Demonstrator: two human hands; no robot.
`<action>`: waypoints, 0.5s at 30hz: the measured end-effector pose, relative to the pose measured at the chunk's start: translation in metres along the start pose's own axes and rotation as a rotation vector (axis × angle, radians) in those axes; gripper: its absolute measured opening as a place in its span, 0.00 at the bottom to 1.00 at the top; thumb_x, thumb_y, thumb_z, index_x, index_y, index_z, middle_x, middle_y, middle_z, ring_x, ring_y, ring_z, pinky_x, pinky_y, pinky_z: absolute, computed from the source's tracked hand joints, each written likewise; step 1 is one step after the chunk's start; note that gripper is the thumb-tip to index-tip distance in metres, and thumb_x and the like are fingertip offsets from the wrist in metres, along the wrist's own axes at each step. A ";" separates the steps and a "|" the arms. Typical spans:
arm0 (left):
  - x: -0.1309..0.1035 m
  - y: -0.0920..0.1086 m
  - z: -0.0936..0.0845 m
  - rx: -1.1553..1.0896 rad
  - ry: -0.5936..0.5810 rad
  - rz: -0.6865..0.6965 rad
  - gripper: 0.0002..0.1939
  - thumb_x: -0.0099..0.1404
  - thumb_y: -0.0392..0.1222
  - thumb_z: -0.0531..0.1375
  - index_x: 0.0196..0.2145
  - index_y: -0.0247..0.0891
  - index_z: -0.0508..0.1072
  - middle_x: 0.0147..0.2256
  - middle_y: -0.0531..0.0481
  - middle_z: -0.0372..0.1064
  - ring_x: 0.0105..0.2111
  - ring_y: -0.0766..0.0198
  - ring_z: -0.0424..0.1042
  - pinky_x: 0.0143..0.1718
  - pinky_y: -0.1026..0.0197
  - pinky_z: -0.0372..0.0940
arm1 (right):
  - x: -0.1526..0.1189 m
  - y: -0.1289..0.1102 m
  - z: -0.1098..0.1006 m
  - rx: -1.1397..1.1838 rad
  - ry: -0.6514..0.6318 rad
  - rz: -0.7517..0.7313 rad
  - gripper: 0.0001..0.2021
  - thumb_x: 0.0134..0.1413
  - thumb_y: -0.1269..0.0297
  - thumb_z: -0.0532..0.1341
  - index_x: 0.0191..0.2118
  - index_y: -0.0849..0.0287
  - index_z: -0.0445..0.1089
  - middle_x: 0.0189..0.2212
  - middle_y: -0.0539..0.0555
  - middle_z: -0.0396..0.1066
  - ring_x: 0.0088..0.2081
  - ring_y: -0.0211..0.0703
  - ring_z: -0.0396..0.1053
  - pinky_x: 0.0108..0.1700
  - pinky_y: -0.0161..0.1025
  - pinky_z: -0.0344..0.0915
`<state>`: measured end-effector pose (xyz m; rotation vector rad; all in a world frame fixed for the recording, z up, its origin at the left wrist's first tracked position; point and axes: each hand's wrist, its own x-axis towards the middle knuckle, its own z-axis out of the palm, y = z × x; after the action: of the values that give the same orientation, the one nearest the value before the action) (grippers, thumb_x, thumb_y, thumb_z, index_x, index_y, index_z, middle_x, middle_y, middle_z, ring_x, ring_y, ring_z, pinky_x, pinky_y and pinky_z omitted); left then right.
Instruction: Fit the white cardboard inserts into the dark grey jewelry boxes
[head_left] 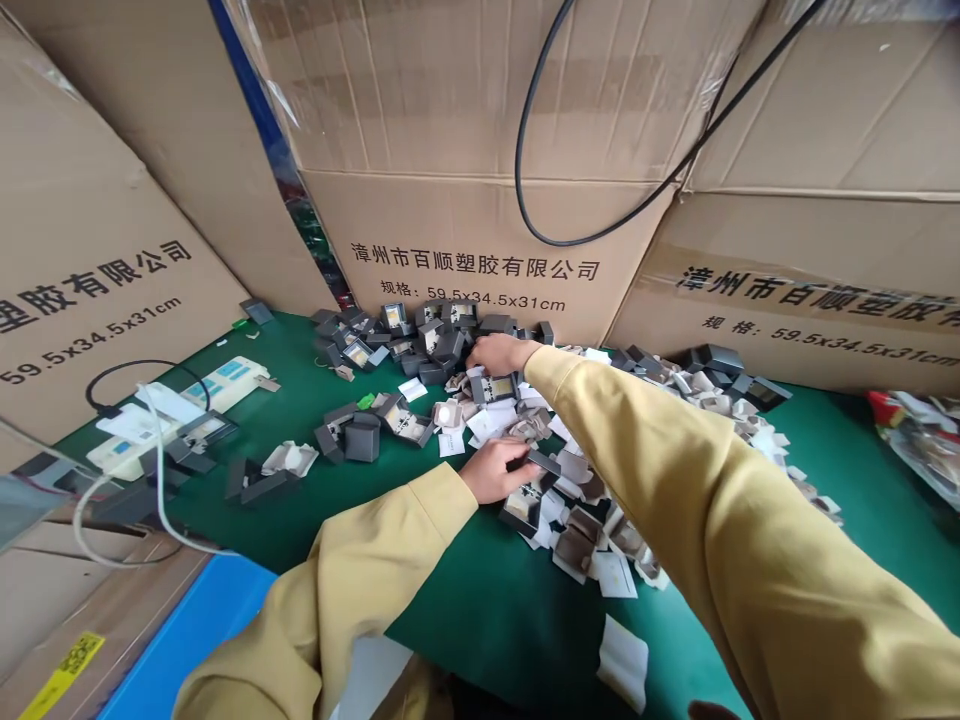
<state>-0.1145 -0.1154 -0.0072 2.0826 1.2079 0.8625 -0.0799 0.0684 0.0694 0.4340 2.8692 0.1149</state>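
My left hand (491, 472) is at the near edge of the heap, its thumb and fingers closed on the edge of a small dark box (520, 510) with its lid up. Farther back, my right hand (501, 352) reaches across into the pile of dark boxes (431, 345). Its fingers curl down among them, and what they grip, if anything, is hidden. Between the hands lie another open dark box (495, 388) and white paper slips (491, 422). Grey-brown folded card inserts (576, 545) lie right of my left hand.
Large cartons (465, 220) wall off the back of the green table (450, 560). At left are a white power strip (225, 385) with cables and a blue bin edge (202, 630). A black cable (525, 130) hangs above; a plastic bag (922, 440) lies far right.
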 end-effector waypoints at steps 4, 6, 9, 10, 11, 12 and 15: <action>-0.001 0.000 -0.001 0.002 0.011 -0.037 0.15 0.61 0.47 0.52 0.23 0.35 0.66 0.24 0.49 0.62 0.26 0.65 0.61 0.28 0.63 0.57 | -0.011 0.003 -0.005 0.014 -0.013 -0.025 0.12 0.47 0.67 0.61 0.40 0.58 0.71 0.37 0.56 0.72 0.36 0.44 0.70 0.35 0.34 0.61; -0.002 0.001 -0.001 -0.008 0.002 -0.047 0.15 0.61 0.47 0.52 0.24 0.34 0.68 0.25 0.48 0.64 0.26 0.65 0.62 0.28 0.63 0.58 | -0.024 0.008 -0.011 0.065 0.036 -0.019 0.10 0.46 0.66 0.62 0.37 0.61 0.71 0.36 0.57 0.71 0.36 0.44 0.69 0.35 0.35 0.61; -0.003 0.002 -0.001 -0.028 -0.004 -0.064 0.14 0.61 0.47 0.52 0.27 0.34 0.70 0.27 0.47 0.66 0.28 0.64 0.64 0.29 0.63 0.59 | -0.050 0.020 -0.021 0.208 0.182 -0.081 0.08 0.49 0.66 0.61 0.37 0.61 0.69 0.37 0.56 0.71 0.39 0.43 0.67 0.39 0.36 0.61; -0.003 0.002 -0.001 -0.033 -0.003 -0.068 0.14 0.62 0.47 0.52 0.27 0.33 0.70 0.27 0.47 0.66 0.28 0.64 0.64 0.30 0.63 0.59 | -0.061 0.025 -0.023 0.279 0.212 -0.054 0.10 0.51 0.65 0.59 0.40 0.62 0.68 0.36 0.55 0.71 0.36 0.41 0.68 0.38 0.36 0.61; -0.003 0.002 -0.001 -0.036 -0.002 -0.072 0.14 0.62 0.47 0.52 0.28 0.33 0.71 0.27 0.47 0.66 0.28 0.64 0.65 0.30 0.63 0.59 | -0.073 0.029 -0.022 0.357 0.228 -0.020 0.12 0.53 0.63 0.58 0.42 0.62 0.67 0.35 0.54 0.71 0.34 0.40 0.68 0.36 0.36 0.62; -0.003 0.002 -0.001 -0.039 -0.003 -0.075 0.15 0.62 0.47 0.52 0.28 0.33 0.71 0.27 0.47 0.66 0.28 0.64 0.65 0.30 0.63 0.59 | -0.085 0.032 -0.020 0.434 0.224 0.002 0.13 0.53 0.63 0.58 0.43 0.62 0.66 0.34 0.53 0.72 0.32 0.39 0.68 0.35 0.36 0.62; -0.002 0.002 0.000 -0.047 -0.005 -0.078 0.15 0.62 0.47 0.52 0.29 0.33 0.71 0.27 0.47 0.66 0.28 0.64 0.64 0.28 0.64 0.58 | -0.125 0.037 0.000 0.550 0.192 0.073 0.11 0.56 0.64 0.54 0.43 0.61 0.67 0.34 0.52 0.73 0.32 0.38 0.70 0.35 0.36 0.64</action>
<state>-0.1144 -0.1179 -0.0062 1.9864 1.2460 0.8420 0.0465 0.0666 0.1009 0.6550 3.0428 -0.6691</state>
